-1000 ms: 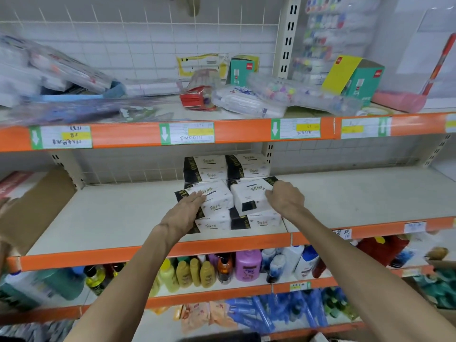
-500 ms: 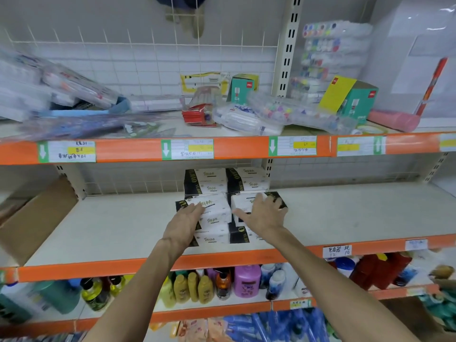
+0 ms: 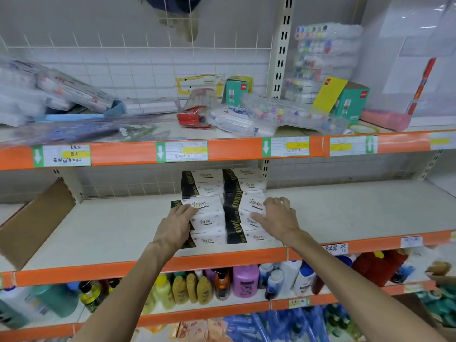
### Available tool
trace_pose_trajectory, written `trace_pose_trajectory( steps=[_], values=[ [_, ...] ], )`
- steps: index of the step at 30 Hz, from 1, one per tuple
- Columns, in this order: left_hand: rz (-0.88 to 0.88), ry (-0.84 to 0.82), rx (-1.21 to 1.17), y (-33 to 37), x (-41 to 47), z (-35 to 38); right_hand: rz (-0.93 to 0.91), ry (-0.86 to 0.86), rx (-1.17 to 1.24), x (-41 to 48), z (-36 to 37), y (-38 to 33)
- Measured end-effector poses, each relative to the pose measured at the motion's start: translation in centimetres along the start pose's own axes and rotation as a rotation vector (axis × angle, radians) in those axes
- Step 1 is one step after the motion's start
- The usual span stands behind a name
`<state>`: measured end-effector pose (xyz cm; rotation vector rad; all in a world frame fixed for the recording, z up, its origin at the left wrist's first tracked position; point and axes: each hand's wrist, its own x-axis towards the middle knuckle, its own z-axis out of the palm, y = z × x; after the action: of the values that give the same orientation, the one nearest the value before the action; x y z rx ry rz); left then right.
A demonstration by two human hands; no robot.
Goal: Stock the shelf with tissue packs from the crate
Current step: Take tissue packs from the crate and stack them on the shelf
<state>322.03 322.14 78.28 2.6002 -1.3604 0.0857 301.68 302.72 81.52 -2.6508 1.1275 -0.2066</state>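
White tissue packs with black bands are stacked in two columns on the middle shelf. Two more stacks stand behind them. My left hand lies with straight fingers against the left side of the front left stack. My right hand rests spread on the top and right side of the front right stack, fingers slightly bent over its edge. No crate is in view.
A brown cardboard flap leans at the shelf's left end. The upper shelf holds stationery boxes and clear cases. Bottles fill the shelf below. The orange shelf lip runs just under my wrists.
My right hand slid from the right edge of the front right stack onto its top, then settled over its right side. My left hand stayed on the left stack. The camera moved closer.
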Motion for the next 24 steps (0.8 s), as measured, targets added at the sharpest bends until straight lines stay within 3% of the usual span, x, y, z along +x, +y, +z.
trace_pose_trajectory(
  steps=[4, 11, 24],
  values=[
    [-0.006, 0.034, 0.025, 0.0, 0.1, -0.1, -0.102, 0.041, -0.117, 0.0, 2.0, -0.4],
    [-0.057, 0.012, -0.018, -0.4, 0.8, 0.3, -0.08, 0.064, 0.058, 1.9, 1.9, 0.9],
    [-0.078, 0.013, -0.057, -1.4, 7.3, 2.4, -0.12, 0.035, 0.076, 8.0, 2.4, 0.8]
  ],
)
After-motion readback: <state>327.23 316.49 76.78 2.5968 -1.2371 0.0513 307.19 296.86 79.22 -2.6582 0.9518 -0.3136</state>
